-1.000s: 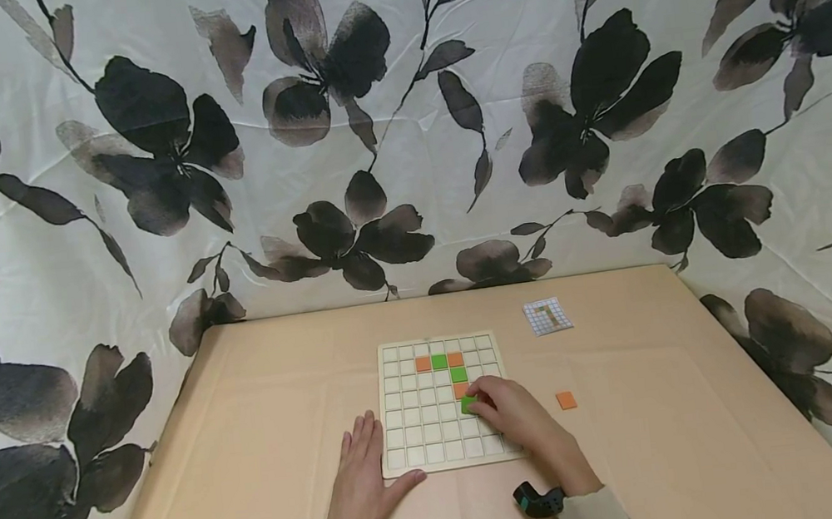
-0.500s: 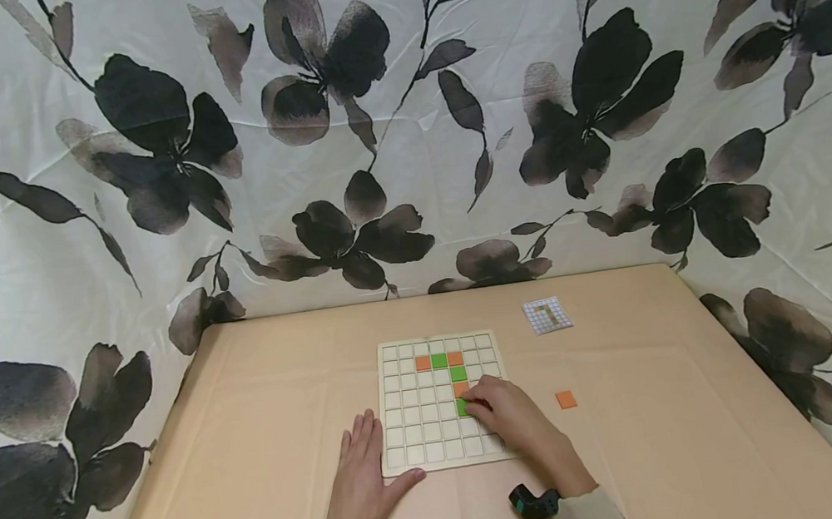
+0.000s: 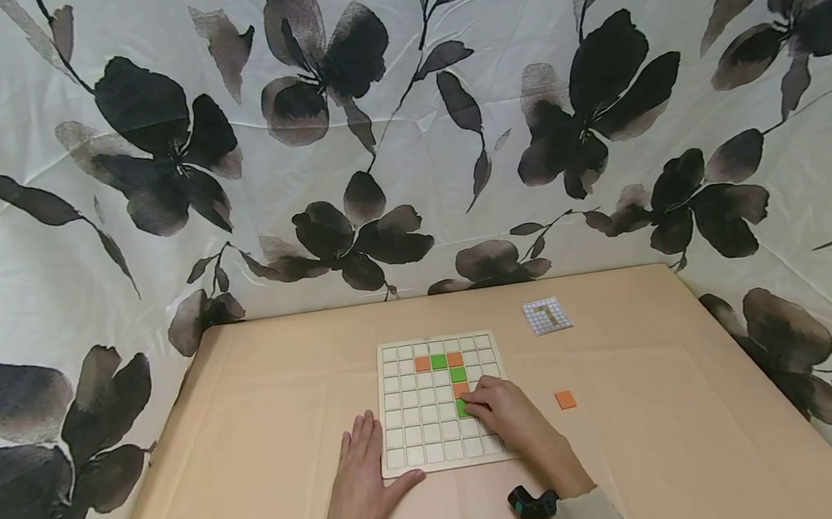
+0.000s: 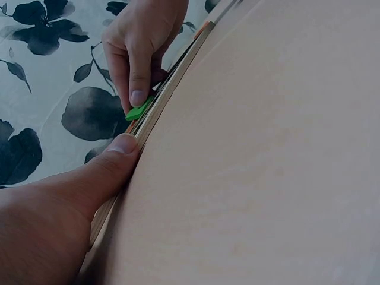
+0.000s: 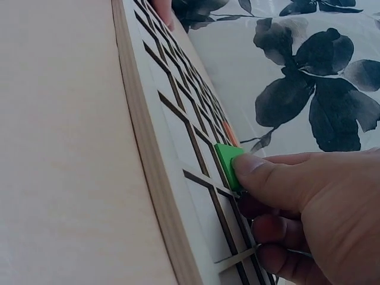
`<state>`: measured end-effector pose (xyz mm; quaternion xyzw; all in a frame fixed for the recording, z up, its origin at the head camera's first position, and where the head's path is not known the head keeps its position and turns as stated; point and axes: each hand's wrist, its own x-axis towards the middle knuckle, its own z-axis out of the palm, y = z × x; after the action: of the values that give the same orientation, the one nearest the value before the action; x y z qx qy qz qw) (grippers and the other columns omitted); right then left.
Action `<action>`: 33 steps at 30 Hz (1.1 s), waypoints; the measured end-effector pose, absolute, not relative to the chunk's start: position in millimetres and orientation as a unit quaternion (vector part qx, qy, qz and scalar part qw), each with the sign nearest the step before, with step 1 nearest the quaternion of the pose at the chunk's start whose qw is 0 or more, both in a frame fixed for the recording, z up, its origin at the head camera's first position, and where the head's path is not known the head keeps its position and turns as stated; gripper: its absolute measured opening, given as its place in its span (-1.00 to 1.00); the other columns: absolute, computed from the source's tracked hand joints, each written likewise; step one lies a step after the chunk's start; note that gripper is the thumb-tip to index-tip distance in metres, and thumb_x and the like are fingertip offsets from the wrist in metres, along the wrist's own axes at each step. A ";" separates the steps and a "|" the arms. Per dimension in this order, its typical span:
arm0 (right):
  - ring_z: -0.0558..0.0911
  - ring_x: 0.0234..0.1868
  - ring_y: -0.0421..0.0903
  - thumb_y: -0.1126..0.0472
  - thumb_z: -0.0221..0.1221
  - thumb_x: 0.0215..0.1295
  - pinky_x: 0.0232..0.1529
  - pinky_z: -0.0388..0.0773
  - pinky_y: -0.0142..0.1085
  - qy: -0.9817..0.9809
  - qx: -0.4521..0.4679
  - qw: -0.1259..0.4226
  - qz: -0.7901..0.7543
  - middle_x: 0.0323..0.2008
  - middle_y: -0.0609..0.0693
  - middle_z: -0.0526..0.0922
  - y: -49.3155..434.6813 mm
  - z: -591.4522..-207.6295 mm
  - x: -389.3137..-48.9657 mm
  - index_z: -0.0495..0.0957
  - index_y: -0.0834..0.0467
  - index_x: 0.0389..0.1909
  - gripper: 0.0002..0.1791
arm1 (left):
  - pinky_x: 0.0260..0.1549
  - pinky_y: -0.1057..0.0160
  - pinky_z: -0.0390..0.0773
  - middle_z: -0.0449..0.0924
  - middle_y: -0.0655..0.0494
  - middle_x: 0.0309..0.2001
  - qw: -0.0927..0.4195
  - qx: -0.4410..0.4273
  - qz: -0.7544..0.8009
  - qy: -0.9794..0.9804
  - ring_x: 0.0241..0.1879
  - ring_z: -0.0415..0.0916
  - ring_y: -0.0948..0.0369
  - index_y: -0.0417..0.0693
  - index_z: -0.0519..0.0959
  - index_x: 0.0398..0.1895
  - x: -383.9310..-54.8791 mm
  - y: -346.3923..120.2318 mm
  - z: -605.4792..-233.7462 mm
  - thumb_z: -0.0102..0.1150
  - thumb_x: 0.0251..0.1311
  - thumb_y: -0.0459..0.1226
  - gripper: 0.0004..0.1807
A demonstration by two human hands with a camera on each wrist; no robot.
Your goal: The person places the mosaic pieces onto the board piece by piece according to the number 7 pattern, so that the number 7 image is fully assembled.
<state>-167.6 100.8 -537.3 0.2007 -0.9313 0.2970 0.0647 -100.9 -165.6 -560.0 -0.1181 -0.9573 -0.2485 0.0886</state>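
A square wooden grid board [image 3: 422,433] lies on the table, with orange and green tiles in some upper cells. My right hand [image 3: 512,417] pinches a green tile [image 5: 225,159] between thumb and fingers, over the cell just below an orange tile [image 3: 460,390]. In the right wrist view the green tile tilts, partly raised above the grid; the fingertips hide part of it. My left hand [image 3: 358,486] lies flat at the board's lower left corner, fingers straight along the left side. Its thumb touches the board's near edge, as the left wrist view shows.
A loose orange tile [image 3: 566,400] lies on the table right of the board. Behind it, near the far edge, is a small card [image 3: 547,315] with a printed grid pattern. A floral cloth [image 3: 465,146] hangs behind the table [image 3: 284,372]. A black wrist device [image 3: 533,503] sits at my right wrist.
My right hand has shifted slightly, and the green tile has moved a little left, into line with the column of tiles above it. The left hand has stayed in place.
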 end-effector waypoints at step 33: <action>0.41 -0.42 -0.36 0.20 0.35 0.26 -0.40 0.50 -0.54 -0.935 0.191 0.057 0.293 -0.39 -0.22 0.60 94.9 -530.9 -156.9 0.78 0.06 -0.25 -0.91 | 0.57 -0.09 0.03 0.17 -0.23 0.53 0.064 -0.114 -0.261 -0.956 0.56 0.06 -0.11 -0.38 0.29 0.43 -95.9 -172.7 -556.0 0.33 -0.04 0.34 0.18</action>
<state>-156.9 94.9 -530.9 0.1905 -0.9353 0.2928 0.0569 -95.9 -172.7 -556.0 -0.1143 -0.9563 -0.2614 0.0636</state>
